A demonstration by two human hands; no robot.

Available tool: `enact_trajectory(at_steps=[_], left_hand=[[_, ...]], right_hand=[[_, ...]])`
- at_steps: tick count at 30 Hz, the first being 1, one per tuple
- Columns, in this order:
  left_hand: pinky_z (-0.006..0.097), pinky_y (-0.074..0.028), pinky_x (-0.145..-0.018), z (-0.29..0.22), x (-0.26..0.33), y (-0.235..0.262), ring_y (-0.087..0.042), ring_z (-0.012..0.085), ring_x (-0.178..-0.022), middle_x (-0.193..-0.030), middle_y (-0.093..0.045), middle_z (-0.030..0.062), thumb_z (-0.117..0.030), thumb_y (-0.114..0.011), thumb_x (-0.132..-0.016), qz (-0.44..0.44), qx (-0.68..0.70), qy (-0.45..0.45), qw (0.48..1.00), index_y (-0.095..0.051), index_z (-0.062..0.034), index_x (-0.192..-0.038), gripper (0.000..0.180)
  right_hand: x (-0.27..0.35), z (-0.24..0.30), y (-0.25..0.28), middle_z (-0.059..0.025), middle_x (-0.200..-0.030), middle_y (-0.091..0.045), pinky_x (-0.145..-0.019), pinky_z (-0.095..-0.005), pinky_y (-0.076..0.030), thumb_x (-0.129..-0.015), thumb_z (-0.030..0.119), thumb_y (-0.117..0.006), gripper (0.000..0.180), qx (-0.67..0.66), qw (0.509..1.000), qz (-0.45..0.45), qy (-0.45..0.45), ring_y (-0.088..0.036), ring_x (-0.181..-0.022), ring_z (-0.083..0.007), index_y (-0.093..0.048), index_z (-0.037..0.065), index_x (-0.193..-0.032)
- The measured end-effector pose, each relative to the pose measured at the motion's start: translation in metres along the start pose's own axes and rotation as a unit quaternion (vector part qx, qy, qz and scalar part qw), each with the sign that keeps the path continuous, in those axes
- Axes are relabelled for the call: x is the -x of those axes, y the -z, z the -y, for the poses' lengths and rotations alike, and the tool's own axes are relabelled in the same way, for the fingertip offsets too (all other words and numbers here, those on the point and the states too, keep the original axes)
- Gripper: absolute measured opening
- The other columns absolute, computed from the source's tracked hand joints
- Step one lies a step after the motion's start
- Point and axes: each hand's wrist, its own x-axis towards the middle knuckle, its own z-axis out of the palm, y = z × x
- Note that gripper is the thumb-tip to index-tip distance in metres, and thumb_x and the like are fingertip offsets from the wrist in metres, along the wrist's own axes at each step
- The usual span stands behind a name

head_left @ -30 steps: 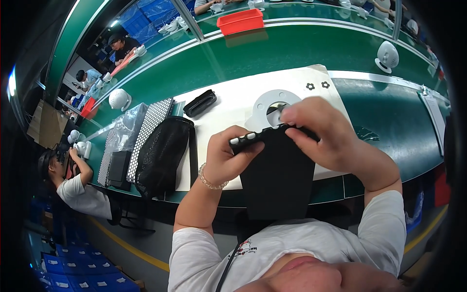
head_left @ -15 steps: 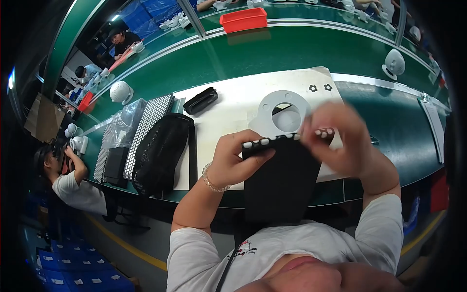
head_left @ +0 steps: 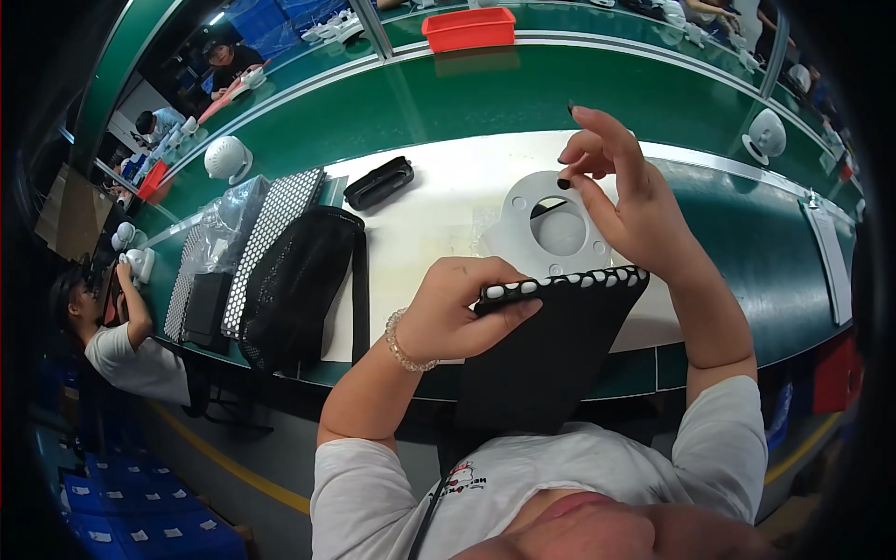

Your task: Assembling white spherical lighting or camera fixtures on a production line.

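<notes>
In my left hand (head_left: pixel 467 308) is a black sheet (head_left: pixel 551 355), pinched at its upper left corner between thumb and fingers. White rounded spots line its upper edge, and its plain dark face slopes down toward me. Above the sheet's right end, my right hand (head_left: pixel 621 201) is raised with its fingers bent and apart. Dark spots show at its fingertips; whether these are nails or small pieces I cannot tell. Behind the sheet lies a white ring-shaped plate (head_left: pixel 516 219) with a large round opening, on a white board (head_left: pixel 439 196).
To the left lie a black case (head_left: pixel 378 183), a black mesh bag (head_left: pixel 303 280), white-dotted sheets (head_left: pixel 285 201) and a clear plastic bag (head_left: pixel 224 229). White rounded devices (head_left: pixel 227 159) (head_left: pixel 766 136) stand on the green table. A red bin (head_left: pixel 469 31) is beyond; a co-worker (head_left: pixel 131 345) sits at left.
My right hand has lifted off the sheet's upper edge, up and away from me. More of the white-spotted edge shows. My left hand keeps its hold and has moved slightly.
</notes>
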Motion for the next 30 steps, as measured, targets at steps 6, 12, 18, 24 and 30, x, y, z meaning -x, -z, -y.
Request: enact_trajectory(at_steps=[6,12,18,24,30], left_hand=[[0.024,-0.042,-0.046,0.003,0.000,0.000,-0.056,0.0179,-0.049,-0.059,-0.057,0.0077,-0.004,-0.067,-0.066,0.010,-0.001,0.001,1.000,-0.057,-0.0044,-0.077,0.015],[0.025,-0.044,-0.051,0.003,-0.001,0.003,-0.059,0.0176,-0.055,-0.066,-0.061,0.0078,-0.002,-0.070,-0.061,0.040,-0.015,0.003,0.999,-0.060,-0.0019,-0.077,0.019],[0.025,-0.044,-0.051,0.004,-0.001,0.005,-0.059,0.0182,-0.055,-0.066,-0.061,0.0069,-0.002,-0.070,-0.061,0.048,-0.026,-0.018,0.998,-0.061,-0.0040,-0.078,0.020],[0.024,-0.044,-0.050,0.004,-0.001,0.005,-0.059,0.0181,-0.054,-0.066,-0.061,0.0062,-0.002,-0.070,-0.062,0.056,-0.030,-0.038,0.997,-0.060,-0.0047,-0.082,0.023],[0.024,-0.045,-0.052,0.006,0.000,0.004,-0.059,0.0181,-0.056,-0.068,-0.061,0.0067,-0.002,-0.070,-0.063,0.051,-0.029,-0.050,0.997,-0.061,-0.0044,-0.083,0.023]], right_hand=[[0.003,0.001,0.005,-0.0089,-0.088,-0.056,-0.066,-0.0348,-0.046,-0.069,-0.014,-0.050,0.068,0.092,0.984,0.024,0.149,-0.058,-0.076,-0.0248,-0.034,0.016,-0.127],[0.007,0.020,0.003,-0.0058,-0.080,-0.059,-0.057,-0.0351,-0.043,-0.070,-0.004,-0.053,0.061,0.189,0.952,0.097,0.221,-0.055,-0.065,-0.0256,-0.041,0.017,-0.126],[-0.005,0.022,0.012,-0.0071,-0.090,-0.061,-0.055,-0.0336,-0.045,-0.067,-0.006,-0.052,0.066,0.189,0.961,0.102,0.172,-0.057,-0.064,-0.0262,-0.040,0.020,-0.127],[-0.012,0.002,0.009,-0.0123,-0.112,-0.055,-0.072,-0.0309,-0.050,-0.073,-0.011,-0.040,0.067,0.024,0.994,0.039,0.094,-0.061,-0.078,-0.0239,-0.026,0.018,-0.132],[-0.009,0.004,0.002,-0.0141,-0.114,-0.052,-0.074,-0.0314,-0.048,-0.077,-0.010,-0.035,0.067,-0.038,0.998,-0.012,0.055,-0.060,-0.079,-0.0195,-0.017,0.018,-0.135]])
